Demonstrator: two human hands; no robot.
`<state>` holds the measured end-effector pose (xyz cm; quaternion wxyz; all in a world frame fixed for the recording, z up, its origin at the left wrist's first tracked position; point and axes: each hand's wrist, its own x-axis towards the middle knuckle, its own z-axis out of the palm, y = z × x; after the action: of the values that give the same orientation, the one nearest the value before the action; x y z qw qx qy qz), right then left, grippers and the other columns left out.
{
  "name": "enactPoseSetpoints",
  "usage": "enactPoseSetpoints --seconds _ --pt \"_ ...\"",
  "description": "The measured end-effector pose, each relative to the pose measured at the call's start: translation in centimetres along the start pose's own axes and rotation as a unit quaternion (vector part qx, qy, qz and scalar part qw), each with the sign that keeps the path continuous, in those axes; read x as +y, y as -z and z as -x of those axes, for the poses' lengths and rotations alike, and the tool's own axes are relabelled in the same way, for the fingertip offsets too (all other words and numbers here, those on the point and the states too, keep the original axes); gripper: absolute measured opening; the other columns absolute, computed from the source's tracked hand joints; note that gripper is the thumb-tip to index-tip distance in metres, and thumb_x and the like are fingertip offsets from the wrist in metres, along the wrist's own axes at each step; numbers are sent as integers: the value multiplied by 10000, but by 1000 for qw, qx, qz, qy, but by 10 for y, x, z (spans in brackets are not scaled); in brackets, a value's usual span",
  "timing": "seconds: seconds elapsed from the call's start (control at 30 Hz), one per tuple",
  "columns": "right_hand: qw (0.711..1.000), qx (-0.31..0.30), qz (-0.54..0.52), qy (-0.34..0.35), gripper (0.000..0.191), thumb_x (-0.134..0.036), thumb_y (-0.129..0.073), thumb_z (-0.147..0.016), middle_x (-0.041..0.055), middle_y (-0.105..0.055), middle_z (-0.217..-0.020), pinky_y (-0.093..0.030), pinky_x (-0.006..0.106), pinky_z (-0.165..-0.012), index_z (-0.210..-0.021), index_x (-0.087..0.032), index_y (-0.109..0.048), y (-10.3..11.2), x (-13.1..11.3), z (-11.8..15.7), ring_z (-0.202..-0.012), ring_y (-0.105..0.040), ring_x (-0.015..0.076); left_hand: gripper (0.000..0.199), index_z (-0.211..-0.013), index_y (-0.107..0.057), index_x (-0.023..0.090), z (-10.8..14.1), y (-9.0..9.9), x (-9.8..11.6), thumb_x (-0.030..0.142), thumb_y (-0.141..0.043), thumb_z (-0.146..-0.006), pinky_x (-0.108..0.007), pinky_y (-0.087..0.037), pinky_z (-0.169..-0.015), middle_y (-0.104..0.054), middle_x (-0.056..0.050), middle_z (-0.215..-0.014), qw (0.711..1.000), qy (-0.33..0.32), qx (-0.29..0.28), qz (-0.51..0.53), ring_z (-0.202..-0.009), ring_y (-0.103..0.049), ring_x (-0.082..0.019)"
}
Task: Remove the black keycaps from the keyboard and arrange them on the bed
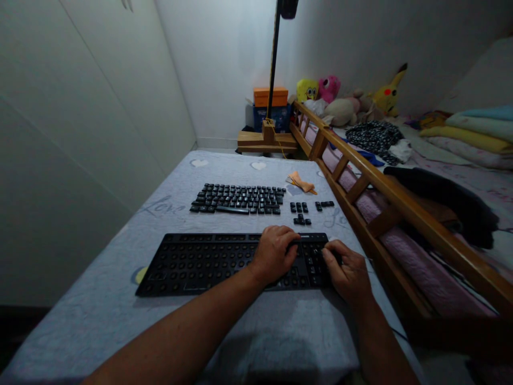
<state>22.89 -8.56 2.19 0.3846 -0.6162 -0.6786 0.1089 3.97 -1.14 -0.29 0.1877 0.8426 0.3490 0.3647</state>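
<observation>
A black keyboard base [208,262] lies across the cloth-covered table, most of its key positions bare; some keycaps remain on the number pad at its right end. My left hand [276,254] rests on the base right of its middle, fingers bent over the upper edge. My right hand [347,267] is at the number pad, fingers closed round a thin tool whose tip cannot be made out. Beyond the base, loose black keycaps [240,198] stand in rows in keyboard order. Smaller groups of keycaps [298,207] lie to their right.
An orange cloth-like item [301,182] lies near the table's far right. A wooden bed rail [360,174] runs along the right side, with bedding and plush toys behind it. A wooden stand [267,140] with a dark pole is past the far edge. White cabinet doors [92,107] rise at left.
</observation>
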Motion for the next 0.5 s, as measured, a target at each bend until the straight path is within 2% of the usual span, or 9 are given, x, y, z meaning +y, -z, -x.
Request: enactPoseSetpoints --seconds 0.5 --pt "998 -34 -6 -44 237 -342 -462 -936 -23 -540 -649 -403 276 -624 -742 -222 -529 0 2 -15 -632 -561 163 194 -1000 -675 203 -1 1 1 137 -600 -833 -404 -448 -909 -698 -50 -1006 1000 -1 -5 -2 -973 -622 -225"
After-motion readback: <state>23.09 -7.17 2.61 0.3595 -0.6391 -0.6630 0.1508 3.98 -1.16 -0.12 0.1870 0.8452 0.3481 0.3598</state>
